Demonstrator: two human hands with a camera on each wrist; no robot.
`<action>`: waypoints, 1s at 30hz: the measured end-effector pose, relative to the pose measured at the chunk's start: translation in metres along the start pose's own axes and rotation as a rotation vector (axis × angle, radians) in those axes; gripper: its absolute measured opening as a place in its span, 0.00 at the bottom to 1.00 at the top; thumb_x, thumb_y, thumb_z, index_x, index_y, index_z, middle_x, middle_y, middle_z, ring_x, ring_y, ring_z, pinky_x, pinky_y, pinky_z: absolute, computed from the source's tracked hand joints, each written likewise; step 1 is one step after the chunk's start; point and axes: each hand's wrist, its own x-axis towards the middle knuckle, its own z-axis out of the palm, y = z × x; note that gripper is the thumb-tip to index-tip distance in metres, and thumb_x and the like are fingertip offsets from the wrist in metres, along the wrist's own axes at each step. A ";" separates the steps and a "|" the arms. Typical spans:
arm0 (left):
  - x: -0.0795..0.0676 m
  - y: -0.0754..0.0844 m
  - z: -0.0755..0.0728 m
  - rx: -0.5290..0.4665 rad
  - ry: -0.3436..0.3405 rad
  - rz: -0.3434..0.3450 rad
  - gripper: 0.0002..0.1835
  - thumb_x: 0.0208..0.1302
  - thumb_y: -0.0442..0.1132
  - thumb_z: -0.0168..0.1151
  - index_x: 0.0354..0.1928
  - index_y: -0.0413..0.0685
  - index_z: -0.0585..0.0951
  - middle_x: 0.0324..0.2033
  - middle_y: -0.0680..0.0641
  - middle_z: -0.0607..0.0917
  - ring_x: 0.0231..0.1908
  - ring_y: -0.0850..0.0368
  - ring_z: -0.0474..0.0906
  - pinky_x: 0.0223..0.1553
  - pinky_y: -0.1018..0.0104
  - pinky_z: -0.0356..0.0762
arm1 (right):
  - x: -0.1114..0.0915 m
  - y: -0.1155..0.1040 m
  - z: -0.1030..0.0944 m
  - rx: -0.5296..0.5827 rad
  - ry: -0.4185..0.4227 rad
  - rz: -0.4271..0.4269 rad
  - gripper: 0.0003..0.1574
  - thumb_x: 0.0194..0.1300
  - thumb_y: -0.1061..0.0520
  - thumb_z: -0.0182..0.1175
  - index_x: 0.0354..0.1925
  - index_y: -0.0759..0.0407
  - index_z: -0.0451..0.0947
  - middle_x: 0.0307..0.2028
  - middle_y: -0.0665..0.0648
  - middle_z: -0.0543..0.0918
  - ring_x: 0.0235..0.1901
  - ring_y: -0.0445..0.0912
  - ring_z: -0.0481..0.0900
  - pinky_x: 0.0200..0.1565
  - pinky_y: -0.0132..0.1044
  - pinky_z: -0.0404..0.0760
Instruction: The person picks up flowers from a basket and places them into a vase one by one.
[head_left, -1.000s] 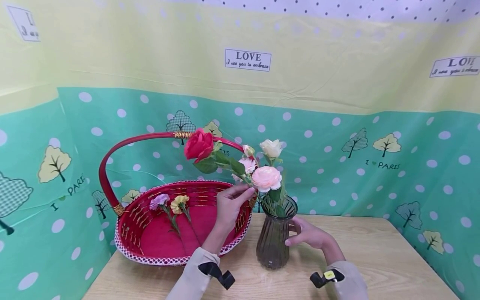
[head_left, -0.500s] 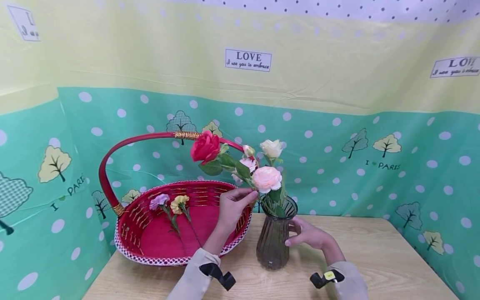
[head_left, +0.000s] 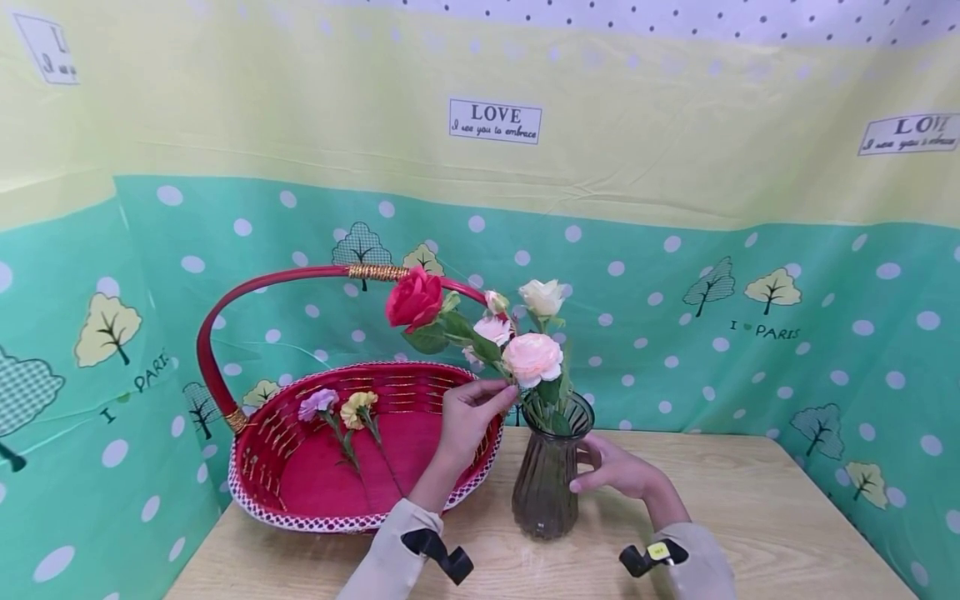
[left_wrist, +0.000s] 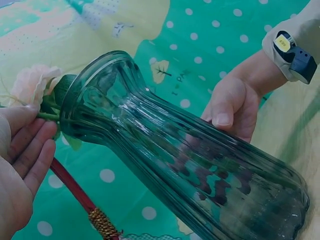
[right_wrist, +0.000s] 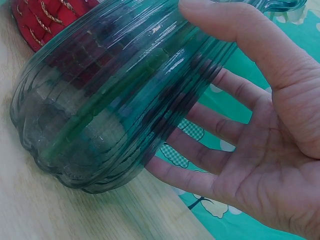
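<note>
Pinched between the thumb and fingers of the left hand (head_left: 468,417) is a green stem (left_wrist: 47,116), just left of the mouth of the glass vase (head_left: 546,483); it looks to be the stem of the red rose (head_left: 415,300). From where I stand, its line slants from the bloom, up and left of that grip, down rightward to the vase's mouth, across the vase's upright axis; how deep it reaches I cannot tell. Of the two, the left hand is nearer the mouth, while the right hand (head_left: 626,468) holds the vase's body from the right. The vase, bearing a pink flower (head_left: 532,360) and a white flower (head_left: 543,297), stands short of the table's (head_left: 750,533) back edge, right of the red basket (head_left: 322,523).
</note>
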 end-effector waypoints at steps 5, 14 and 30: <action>-0.002 -0.001 0.000 -0.009 -0.006 -0.005 0.10 0.61 0.28 0.72 0.41 0.27 0.87 0.33 0.32 0.89 0.29 0.65 0.85 0.36 0.71 0.86 | -0.001 0.000 0.001 0.002 0.001 0.002 0.53 0.62 0.63 0.70 0.76 0.69 0.52 0.73 0.74 0.60 0.72 0.75 0.55 0.63 0.39 0.76; -0.005 -0.004 0.002 -0.002 -0.006 -0.001 0.09 0.60 0.28 0.71 0.41 0.27 0.87 0.35 0.29 0.89 0.29 0.65 0.86 0.35 0.72 0.85 | -0.002 -0.001 0.002 0.015 0.000 0.002 0.54 0.62 0.63 0.70 0.76 0.69 0.50 0.72 0.73 0.61 0.72 0.75 0.55 0.62 0.40 0.79; -0.009 -0.007 0.003 -0.001 -0.014 0.021 0.10 0.60 0.27 0.71 0.42 0.26 0.86 0.35 0.35 0.90 0.32 0.67 0.86 0.38 0.72 0.86 | -0.003 -0.006 0.003 -0.009 0.011 0.021 0.53 0.61 0.61 0.70 0.76 0.66 0.54 0.73 0.68 0.63 0.73 0.73 0.56 0.64 0.39 0.76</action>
